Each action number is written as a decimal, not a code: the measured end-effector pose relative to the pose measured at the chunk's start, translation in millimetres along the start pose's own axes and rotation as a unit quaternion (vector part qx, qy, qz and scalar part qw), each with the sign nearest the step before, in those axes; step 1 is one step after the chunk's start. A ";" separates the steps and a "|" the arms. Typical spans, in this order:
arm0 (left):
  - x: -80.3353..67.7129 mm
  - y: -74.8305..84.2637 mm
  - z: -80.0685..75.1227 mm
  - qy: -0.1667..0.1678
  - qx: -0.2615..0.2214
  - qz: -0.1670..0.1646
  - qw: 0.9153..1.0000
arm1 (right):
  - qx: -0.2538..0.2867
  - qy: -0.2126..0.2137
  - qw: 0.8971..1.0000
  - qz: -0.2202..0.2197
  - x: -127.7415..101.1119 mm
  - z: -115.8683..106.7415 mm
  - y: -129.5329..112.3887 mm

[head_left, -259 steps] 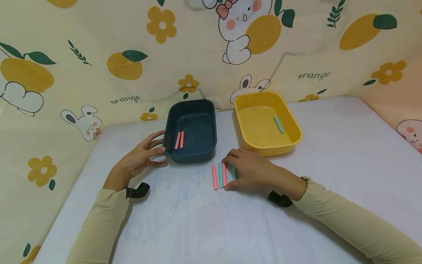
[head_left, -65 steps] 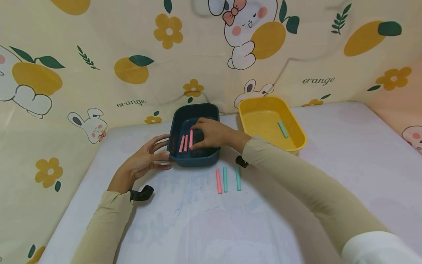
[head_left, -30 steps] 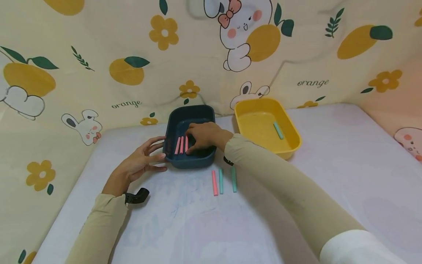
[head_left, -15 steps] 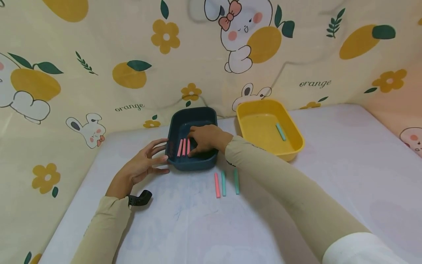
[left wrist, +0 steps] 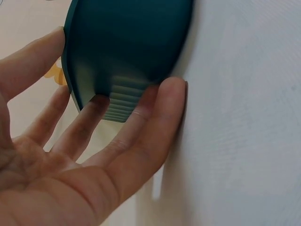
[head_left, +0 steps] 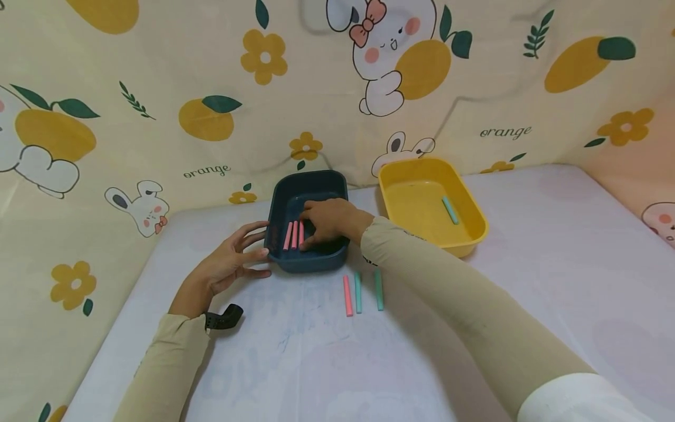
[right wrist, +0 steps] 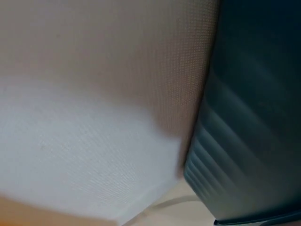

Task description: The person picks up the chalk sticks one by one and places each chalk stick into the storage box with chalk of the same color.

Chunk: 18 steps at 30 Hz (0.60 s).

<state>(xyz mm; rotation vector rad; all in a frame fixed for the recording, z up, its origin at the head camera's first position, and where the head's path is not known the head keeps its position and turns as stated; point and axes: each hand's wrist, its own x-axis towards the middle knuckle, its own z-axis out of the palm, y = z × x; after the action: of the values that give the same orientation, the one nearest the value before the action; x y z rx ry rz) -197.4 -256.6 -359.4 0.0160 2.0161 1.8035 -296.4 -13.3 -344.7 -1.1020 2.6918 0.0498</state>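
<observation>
One pink stick (head_left: 301, 233), partly obscured.

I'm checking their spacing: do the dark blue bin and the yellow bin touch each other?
Apart. The head view shows a strip of white table between the dark blue bin and the yellow bin.

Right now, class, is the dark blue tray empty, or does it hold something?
Not empty: two pink sticks lie in the dark blue tray, and the right hand pinches a third stick inside it.
</observation>
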 end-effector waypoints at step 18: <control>0.5 2.0 -0.5 -0.009 -0.002 0.003 1.000 | 0.039 0.137 0.989 -0.046 -12.5 -1.0 0.3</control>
<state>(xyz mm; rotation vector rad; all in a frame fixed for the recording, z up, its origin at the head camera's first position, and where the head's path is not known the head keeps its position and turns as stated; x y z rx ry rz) -198.6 -256.6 -357.7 0.0358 2.0017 1.8053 -288.1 -4.5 -341.0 -1.2915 2.8450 -0.2399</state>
